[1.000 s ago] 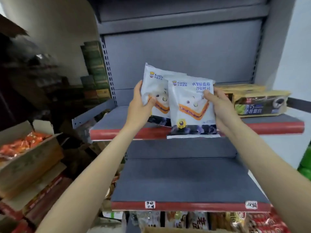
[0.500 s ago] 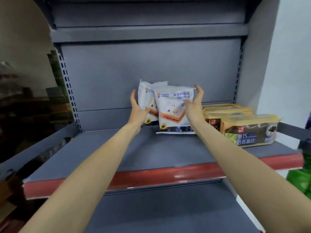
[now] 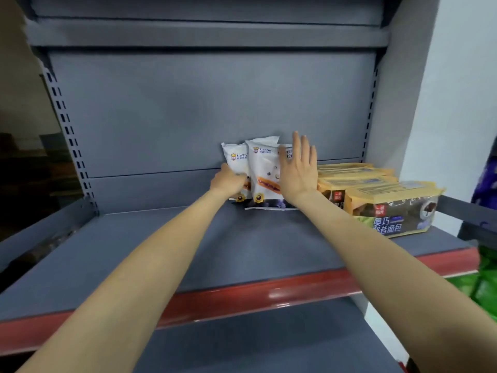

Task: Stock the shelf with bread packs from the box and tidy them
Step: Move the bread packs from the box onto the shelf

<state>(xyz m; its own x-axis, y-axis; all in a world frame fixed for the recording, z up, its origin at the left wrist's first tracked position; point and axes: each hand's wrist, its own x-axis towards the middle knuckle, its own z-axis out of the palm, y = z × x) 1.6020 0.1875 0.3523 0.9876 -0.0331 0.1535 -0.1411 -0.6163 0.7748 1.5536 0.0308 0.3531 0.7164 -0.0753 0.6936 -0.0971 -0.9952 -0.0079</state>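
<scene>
Now, bread packs [image 3: 265, 172]: two glossy white pouches, upright on matte grey shelf [image 3: 242, 251].
Left hand [image 3: 228, 181]: grips rear pack.
Right hand [image 3: 297, 170]: flat, fingers straight, against front pack.

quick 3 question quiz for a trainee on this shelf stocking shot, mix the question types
1. True or false: the two white bread packs stand upright at the back of the grey shelf.
2. Which hand has straight, spread fingers against the front pack? A) left hand B) right hand
3. Fill in: the yellow-topped bread packs lie to the ___ of the white ones.

Key
1. True
2. B; the left hand grips the rear pack low down.
3. right
</scene>
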